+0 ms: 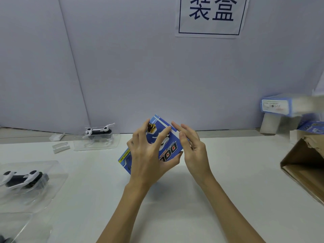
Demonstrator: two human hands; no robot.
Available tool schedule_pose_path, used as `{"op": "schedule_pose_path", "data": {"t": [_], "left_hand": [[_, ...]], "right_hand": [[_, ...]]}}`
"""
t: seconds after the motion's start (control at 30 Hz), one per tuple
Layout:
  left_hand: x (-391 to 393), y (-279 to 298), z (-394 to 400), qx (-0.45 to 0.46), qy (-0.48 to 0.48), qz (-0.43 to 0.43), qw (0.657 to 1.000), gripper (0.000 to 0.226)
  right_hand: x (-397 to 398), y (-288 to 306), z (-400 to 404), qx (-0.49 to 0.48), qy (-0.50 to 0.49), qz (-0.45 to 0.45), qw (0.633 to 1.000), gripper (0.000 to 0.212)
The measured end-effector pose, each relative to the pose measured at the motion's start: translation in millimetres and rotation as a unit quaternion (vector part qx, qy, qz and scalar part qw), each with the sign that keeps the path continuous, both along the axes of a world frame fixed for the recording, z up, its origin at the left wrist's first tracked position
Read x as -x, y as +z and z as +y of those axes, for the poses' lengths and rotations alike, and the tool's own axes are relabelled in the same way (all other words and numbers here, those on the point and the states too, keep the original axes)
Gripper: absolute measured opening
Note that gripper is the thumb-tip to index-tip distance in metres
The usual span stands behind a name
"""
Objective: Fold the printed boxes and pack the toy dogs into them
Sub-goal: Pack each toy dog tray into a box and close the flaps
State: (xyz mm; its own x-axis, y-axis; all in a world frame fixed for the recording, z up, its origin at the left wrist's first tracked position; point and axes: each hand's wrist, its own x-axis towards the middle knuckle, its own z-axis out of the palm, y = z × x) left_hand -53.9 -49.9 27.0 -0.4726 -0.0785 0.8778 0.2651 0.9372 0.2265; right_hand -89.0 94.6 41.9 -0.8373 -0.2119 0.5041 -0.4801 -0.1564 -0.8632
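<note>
At the table's middle the left hand (149, 155) grips the blue printed box (168, 146) with spread fingers, the right hand (192, 146) open just beside, while two toy dogs (98, 132) on the left await packing.

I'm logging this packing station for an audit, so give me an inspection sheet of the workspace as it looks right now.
Surface: white table, bare in front of the arms.
Job's things: blue printed box held above the table; two toy dogs in clear trays, one far left, one near left; more blue boxes far right.
Clutter: small clear plastic pieces by the far tray; open brown carton at right.
Grippers: left hand grips the box; right hand with fingers straight at the box's right edge.
Cables: nothing seen.
Surroundings: grey partition with a paper sign.
</note>
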Motion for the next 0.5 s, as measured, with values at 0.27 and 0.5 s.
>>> {"op": "schedule_pose_path", "data": {"t": [0.27, 0.5], "left_hand": [[3, -4, 3, 0.002, 0.001, -0.001, 1.000, 0.069], [2, -2, 3, -0.009, -0.004, -0.013, 1.000, 0.067]], "right_hand": [[1, -6, -7, 0.055, -0.010, -0.022, 0.998, 0.032], [3, -5, 4, -0.004, 0.051, 0.013, 0.999, 0.040]]}}
